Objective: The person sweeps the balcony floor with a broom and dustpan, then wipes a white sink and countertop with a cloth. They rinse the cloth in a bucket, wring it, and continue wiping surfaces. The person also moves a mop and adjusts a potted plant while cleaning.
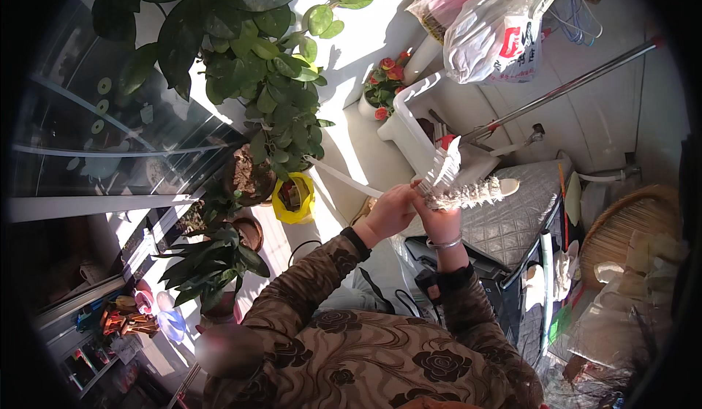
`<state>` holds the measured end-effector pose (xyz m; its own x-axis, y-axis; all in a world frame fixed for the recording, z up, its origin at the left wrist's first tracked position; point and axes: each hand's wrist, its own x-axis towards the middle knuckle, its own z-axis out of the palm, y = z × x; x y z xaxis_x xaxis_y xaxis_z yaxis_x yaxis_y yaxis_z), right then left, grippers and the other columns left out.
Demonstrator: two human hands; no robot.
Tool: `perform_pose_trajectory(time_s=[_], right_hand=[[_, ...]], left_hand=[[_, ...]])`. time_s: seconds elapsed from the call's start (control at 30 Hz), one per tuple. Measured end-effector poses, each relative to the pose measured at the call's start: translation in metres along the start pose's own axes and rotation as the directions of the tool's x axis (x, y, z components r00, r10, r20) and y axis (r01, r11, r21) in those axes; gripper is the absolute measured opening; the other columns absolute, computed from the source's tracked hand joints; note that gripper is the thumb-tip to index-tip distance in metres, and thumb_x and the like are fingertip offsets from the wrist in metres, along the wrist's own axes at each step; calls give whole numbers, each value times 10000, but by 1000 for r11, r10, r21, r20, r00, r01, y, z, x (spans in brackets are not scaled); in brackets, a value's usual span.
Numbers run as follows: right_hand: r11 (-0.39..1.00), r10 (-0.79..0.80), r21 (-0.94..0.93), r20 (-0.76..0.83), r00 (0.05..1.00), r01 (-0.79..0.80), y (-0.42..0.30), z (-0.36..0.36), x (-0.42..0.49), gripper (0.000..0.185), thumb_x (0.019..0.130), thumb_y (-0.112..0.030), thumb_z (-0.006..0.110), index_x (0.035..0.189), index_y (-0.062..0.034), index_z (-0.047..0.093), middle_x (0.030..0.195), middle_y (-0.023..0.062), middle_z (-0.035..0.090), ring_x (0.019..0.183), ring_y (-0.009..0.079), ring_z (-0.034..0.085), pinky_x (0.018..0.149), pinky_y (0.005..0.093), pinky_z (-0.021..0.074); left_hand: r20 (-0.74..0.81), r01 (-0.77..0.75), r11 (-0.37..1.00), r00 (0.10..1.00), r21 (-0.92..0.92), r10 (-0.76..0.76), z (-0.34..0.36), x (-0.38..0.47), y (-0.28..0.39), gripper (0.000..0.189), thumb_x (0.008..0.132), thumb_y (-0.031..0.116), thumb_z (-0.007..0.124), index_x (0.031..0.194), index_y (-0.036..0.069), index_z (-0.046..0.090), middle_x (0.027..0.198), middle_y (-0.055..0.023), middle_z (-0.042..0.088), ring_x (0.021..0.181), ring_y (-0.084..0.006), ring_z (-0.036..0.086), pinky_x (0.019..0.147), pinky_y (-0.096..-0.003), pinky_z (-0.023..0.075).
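Both my hands are raised together in front of me. My left hand [387,216] has its fingers bent in against the near end of a white fringed piece [466,194]. My right hand [440,223], with a silver bangle at the wrist, grips that same end. The piece points to the right, with ragged tufts along its length and a smooth, pale, rounded tip. A fan of white strips [443,165] rises from the grip. One long, flat white strip [345,177] runs from the left up to my left hand, which hides its end.
Leafy potted plants [274,80] and a yellow bag [294,198] stand left. Beyond my hands is a white plastic bin [408,126], crossed nearby by a metal pole [570,85]. A grey quilted cushion [510,211] and a wicker basket [630,217] lie right.
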<state>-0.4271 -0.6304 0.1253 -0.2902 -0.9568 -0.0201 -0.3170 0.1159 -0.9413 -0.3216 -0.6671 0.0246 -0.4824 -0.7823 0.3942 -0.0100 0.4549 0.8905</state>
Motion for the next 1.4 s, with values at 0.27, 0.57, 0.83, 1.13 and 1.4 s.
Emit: perform_pose_trajectory(time_s=[0.27, 0.57, 0.83, 1.13, 1.4], right_hand=[[985, -34, 171, 15, 999, 31, 49, -31, 154, 170, 821, 32, 602, 966, -42, 550, 1023, 116, 586, 910, 172, 567, 817, 293, 465], [963, -235, -101, 137, 962, 250, 162, 11, 245, 323, 823, -6, 611, 1109, -61, 473, 1241, 193, 531, 1072, 260, 568, 908, 338, 457], [967, -167, -164, 174, 970, 196, 236, 21, 356, 345, 818, -30, 635, 1142, -38, 517, 1128, 132, 594, 986, 208, 598, 838, 311, 487], [147, -500, -742, 515, 697, 654, 295, 20, 444, 353, 796, -55, 670, 1129, -14, 560, 1025, 76, 638, 959, 180, 612, 797, 285, 506], [988, 128, -104, 90, 988, -118, 278, 45, 510, 368, 784, -130, 716, 1113, -7, 607, 856, 61, 636, 660, 139, 640, 593, 236, 532]], left_hand=[[-330, 556, 825, 801, 99, -500, 28, 62, -204, 167, 874, 146, 570, 1016, 57, 580, 965, -151, 605, 929, -333, 574, 794, -365, 472], [-427, 438, 850, 855, 293, -294, 25, 165, -409, 163, 883, 123, 586, 1029, 55, 556, 1100, -128, 593, 1013, -280, 583, 840, -350, 463], [-368, 506, 850, 825, 147, -428, 66, 235, -496, 305, 808, 100, 679, 1074, 17, 554, 1043, -137, 557, 944, -293, 587, 822, -355, 470], [-214, 635, 750, 771, 186, -600, 93, 261, -544, 729, 698, 49, 647, 1339, -64, 318, 1387, -277, 327, 1306, -373, 340, 1078, -372, 320], [-140, 930, 363, 353, -59, -925, 63, 173, -525, 643, 787, 98, 559, 1371, -14, 315, 1297, -234, 482, 1204, -321, 488, 944, -361, 440]])
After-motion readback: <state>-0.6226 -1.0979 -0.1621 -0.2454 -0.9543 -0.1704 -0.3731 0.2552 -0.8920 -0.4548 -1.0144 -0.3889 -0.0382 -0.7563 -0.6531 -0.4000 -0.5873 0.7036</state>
